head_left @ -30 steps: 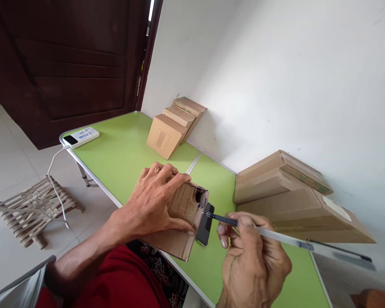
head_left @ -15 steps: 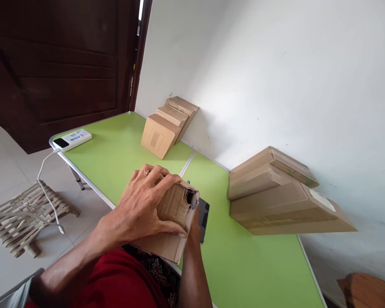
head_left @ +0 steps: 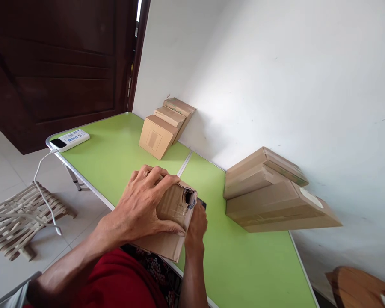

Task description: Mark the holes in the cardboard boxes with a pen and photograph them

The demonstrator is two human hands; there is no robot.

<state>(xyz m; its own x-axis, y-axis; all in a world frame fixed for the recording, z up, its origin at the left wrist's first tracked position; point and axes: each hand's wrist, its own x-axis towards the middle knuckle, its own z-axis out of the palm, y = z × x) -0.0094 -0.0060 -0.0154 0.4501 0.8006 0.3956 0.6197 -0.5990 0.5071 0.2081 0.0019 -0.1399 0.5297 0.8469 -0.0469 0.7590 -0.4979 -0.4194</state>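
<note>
A small cardboard box [head_left: 171, 207] is tilted up in front of me, with a ragged dark hole near its upper right corner. My left hand [head_left: 144, 203] is closed over it, fingers across the top edge and thumb along the near face. Beside the box's right edge is my right hand [head_left: 196, 224], curled, with its fingertips mostly hidden; what it holds, if anything, does not show. Just past it, a corner of a dark flat object [head_left: 204, 204] shows above the green table [head_left: 244, 265].
Several cardboard boxes lean against the wall: a left group [head_left: 157, 137] and a right group [head_left: 272, 207]. A white device [head_left: 72, 139] with a cable stands at the table's left end. A woven stool [head_left: 19, 218] is on the floor left; a round wooden seat [head_left: 362, 284] is lower right.
My right hand has come out further from behind the box, to the right, and now covers most of the dark flat object. My left hand keeps its grip; the view has shifted slightly.
</note>
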